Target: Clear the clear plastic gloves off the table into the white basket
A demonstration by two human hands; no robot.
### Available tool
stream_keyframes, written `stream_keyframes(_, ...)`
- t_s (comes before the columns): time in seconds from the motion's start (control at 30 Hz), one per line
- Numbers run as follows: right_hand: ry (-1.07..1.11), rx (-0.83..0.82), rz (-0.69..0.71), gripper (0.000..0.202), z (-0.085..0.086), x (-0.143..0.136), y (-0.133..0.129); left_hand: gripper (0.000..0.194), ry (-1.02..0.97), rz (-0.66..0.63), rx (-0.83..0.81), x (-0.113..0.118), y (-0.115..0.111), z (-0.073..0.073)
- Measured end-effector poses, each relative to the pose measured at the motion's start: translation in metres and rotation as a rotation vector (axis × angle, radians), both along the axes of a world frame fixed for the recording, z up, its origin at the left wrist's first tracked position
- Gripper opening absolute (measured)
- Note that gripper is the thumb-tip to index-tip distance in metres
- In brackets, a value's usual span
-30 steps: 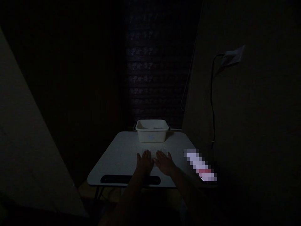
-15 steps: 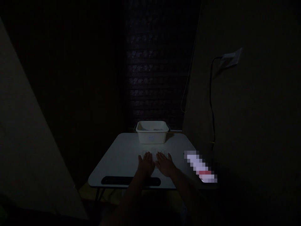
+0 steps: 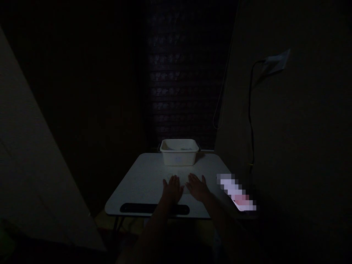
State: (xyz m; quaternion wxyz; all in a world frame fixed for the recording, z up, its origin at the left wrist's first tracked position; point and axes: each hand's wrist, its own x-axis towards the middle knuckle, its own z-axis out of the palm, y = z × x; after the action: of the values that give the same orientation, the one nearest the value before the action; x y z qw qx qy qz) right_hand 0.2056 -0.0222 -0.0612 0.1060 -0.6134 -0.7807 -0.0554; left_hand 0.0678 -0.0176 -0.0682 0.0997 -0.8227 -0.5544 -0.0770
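Side by side, my left hand and my right hand lie palms down near the middle of a small white table. Their fingers are stretched out, pointing away from me. Between and just beyond them is a thin, pale, see-through sheet, perhaps plastic, flat on the tabletop; the dim light hides its exact kind and edges. Both hands seem to rest on it or at its sides. Beyond the hands stands a white plastic basin with pale contents that I cannot make out.
A dark strip runs along the table's near edge. At the right edge lies a bright, blurred-out device. A black cable hangs from a wall outlet on the right. Dark blinds hang behind the table.
My right hand has moved slightly to the right, widening the gap between the hands. My left hand stays nearly in place. The view has shifted a little.
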Motion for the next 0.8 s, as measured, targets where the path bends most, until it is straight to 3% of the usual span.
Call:
stream_keyframes(0.23,-0.006,-0.023,0.071,0.049,0.000,-0.007,-0.004,0.050,0.004,0.032,-0.058,0.003,0.001,0.003)
stream_keyframes(0.5,0.016,-0.107,0.058,0.054,0.004,-0.008,-0.007,0.047,0.023,0.026,-0.039,0.001,-0.001,0.006)
stream_keyframes(0.8,0.003,-0.088,0.076,0.052,-0.001,-0.005,-0.005,0.044,0.041,0.080,-0.028,-0.013,0.007,0.009)
